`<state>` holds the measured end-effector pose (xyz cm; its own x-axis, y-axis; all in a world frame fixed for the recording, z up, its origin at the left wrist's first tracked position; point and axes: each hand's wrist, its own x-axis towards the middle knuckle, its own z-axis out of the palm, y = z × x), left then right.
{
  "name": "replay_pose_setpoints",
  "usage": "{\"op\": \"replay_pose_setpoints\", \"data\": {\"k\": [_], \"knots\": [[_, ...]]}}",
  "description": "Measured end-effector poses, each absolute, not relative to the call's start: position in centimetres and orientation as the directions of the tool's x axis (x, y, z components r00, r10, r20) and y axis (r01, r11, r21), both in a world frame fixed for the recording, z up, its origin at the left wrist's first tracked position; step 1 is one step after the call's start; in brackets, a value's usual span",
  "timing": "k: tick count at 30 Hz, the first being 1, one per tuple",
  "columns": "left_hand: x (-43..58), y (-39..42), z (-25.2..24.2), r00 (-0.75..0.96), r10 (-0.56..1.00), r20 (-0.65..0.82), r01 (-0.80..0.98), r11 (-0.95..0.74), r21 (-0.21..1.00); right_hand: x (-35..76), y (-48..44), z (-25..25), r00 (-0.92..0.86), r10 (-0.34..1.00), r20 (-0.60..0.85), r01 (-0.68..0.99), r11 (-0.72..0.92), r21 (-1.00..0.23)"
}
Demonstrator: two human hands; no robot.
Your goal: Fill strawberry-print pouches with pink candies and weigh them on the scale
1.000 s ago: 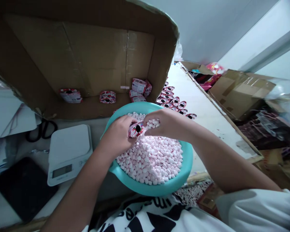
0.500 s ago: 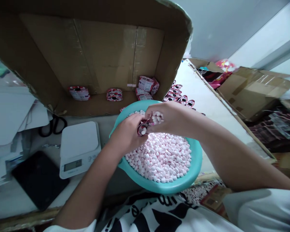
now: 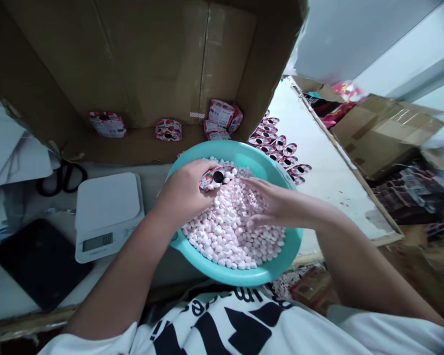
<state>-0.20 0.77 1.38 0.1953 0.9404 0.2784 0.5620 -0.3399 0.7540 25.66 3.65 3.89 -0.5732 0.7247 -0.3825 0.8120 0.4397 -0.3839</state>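
A round turquoise basin (image 3: 240,278) holds a heap of small pale pink and white candies (image 3: 225,236). Over the basin's left part, my left hand (image 3: 187,190) grips a small red printed candy packet (image 3: 209,180) with a dark round spot on it. Several candies lie at the packet's right end. On the right side of the heap, my right hand (image 3: 268,199) rests with its fingers spread and its thumb apart, reaching into the candies. Its fingertips are partly among them, and nothing is gripped in it.
A large cardboard box (image 3: 151,59) lies open behind the basin, with several filled packets (image 3: 222,116) inside. To the left are a white kitchen scale (image 3: 107,207), black scissors (image 3: 62,178) and a black flat plate (image 3: 40,264). Many empty-looking packets (image 3: 277,148) lie to the right.
My right hand has moved from the packet down into the candies, opening and letting go of those it held. The packet in my left hand has turned flatter. The camera view has shifted.
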Motion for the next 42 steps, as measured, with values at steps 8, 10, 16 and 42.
{"op": "replay_pose_setpoints", "data": {"k": [8, 10, 16, 42], "knots": [[-0.1, 0.9, 1.1, 0.202, 0.949, 0.240, 0.600, -0.314, 0.736, 24.5, 1.4, 2.0, -0.574, 0.702, -0.421, 0.812, 0.424, -0.401], [-0.1, 0.9, 1.0, 0.223, 0.945, 0.239, 0.601, -0.327, 0.729, 24.5, 1.3, 2.0, -0.577, 0.715, -0.394, 0.801, 0.404, -0.442], [-0.1, 1.0, 0.8, 0.251, 0.939, 0.236, 0.628, -0.343, 0.698, 24.6, 1.4, 1.0, -0.475, 0.837, -0.272, 0.811, 0.296, -0.505], [-0.3, 0.8, 1.4, 0.327, 0.913, 0.242, 0.501, -0.385, 0.775, 21.0, 1.5, 7.6, -0.556, 0.816, 0.159, 0.720, 0.569, -0.399]]}}
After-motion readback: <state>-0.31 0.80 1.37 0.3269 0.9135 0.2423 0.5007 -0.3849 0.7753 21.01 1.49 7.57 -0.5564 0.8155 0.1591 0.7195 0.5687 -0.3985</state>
